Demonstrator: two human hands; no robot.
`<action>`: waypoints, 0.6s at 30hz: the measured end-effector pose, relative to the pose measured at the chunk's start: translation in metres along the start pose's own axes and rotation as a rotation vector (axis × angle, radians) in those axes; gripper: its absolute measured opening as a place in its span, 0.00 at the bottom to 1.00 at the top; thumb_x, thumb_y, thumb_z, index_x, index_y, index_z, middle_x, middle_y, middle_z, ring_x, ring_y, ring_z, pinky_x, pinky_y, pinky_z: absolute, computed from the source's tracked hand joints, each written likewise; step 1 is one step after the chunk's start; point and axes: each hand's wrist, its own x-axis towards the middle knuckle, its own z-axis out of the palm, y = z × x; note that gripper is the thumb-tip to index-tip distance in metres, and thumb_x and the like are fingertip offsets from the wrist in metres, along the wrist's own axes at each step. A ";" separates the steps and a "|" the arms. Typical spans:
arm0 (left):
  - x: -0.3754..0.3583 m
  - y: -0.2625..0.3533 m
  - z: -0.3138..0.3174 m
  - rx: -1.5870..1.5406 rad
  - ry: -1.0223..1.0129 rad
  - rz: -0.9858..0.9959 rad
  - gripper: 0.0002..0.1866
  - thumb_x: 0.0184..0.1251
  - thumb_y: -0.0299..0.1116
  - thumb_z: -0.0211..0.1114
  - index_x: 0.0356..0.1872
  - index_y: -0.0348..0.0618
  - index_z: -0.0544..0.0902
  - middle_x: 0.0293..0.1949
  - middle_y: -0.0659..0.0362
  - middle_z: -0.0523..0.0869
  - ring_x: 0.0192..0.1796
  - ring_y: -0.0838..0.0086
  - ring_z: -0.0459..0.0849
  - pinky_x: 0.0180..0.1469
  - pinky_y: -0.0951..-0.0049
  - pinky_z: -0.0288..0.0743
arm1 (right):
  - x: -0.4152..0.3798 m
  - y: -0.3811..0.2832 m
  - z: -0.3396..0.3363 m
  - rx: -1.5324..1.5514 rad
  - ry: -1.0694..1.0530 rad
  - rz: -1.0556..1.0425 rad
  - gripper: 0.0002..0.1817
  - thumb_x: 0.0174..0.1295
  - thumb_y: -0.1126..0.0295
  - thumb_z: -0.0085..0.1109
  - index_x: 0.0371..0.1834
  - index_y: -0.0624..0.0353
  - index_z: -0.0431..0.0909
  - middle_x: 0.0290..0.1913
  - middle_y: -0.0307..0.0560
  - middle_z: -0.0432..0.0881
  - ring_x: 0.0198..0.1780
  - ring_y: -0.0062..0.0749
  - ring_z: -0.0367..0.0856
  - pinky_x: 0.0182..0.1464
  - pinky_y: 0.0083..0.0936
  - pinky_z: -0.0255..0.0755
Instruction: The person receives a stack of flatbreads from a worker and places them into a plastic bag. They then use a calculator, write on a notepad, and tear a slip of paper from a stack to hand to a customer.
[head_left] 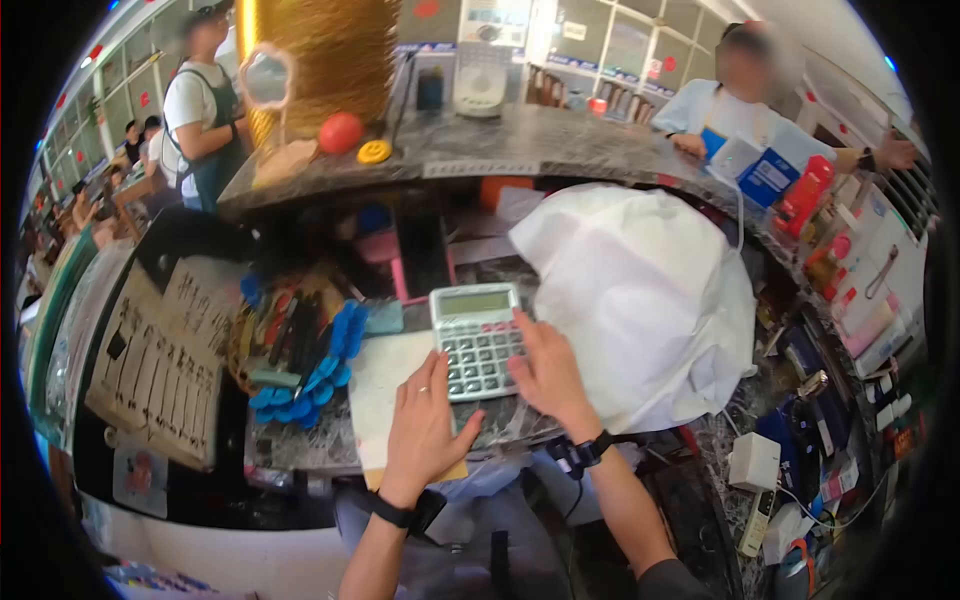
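A pale calculator (478, 300) with a grey display lies on the marble counter in front of me. My left hand (427, 428), wearing a ring and a black wrist strap, lies at its lower left over white paper (385, 385). The fingers are stretched out, with their tips by the calculator's left edge and the thumb apart. From the right, my right hand (552, 378) reaches the calculator with its index finger extended near the top right keys and its thumb lower at the right edge. Its other fingers are partly hidden.
A large white cloth (640, 300) covers something on the right. To the left stand a basket of pens with blue petals (300, 345) and a handwritten board (155, 365). A phone (422, 245) lies behind the calculator. Two people stand beyond the raised marble ledge (570, 140).
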 end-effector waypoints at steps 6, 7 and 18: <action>-0.004 -0.010 0.008 0.005 0.036 0.049 0.49 0.61 0.45 0.77 0.77 0.25 0.66 0.75 0.33 0.72 0.73 0.39 0.73 0.76 0.46 0.64 | -0.001 0.001 -0.005 -0.050 -0.009 0.035 0.36 0.76 0.52 0.60 0.78 0.67 0.68 0.56 0.66 0.80 0.56 0.64 0.79 0.62 0.51 0.73; -0.002 -0.007 0.005 -0.020 0.020 0.032 0.49 0.60 0.44 0.77 0.77 0.25 0.66 0.75 0.33 0.72 0.73 0.39 0.73 0.76 0.46 0.64 | -0.001 0.001 -0.005 -0.045 -0.019 0.026 0.36 0.77 0.52 0.58 0.79 0.67 0.68 0.57 0.67 0.80 0.57 0.65 0.78 0.63 0.51 0.72; -0.004 -0.008 0.006 -0.020 0.021 0.026 0.49 0.58 0.39 0.77 0.79 0.28 0.65 0.75 0.34 0.72 0.74 0.40 0.73 0.77 0.47 0.63 | 0.000 -0.003 -0.007 -0.038 -0.024 0.056 0.32 0.80 0.50 0.54 0.74 0.66 0.71 0.56 0.62 0.80 0.56 0.60 0.79 0.61 0.48 0.72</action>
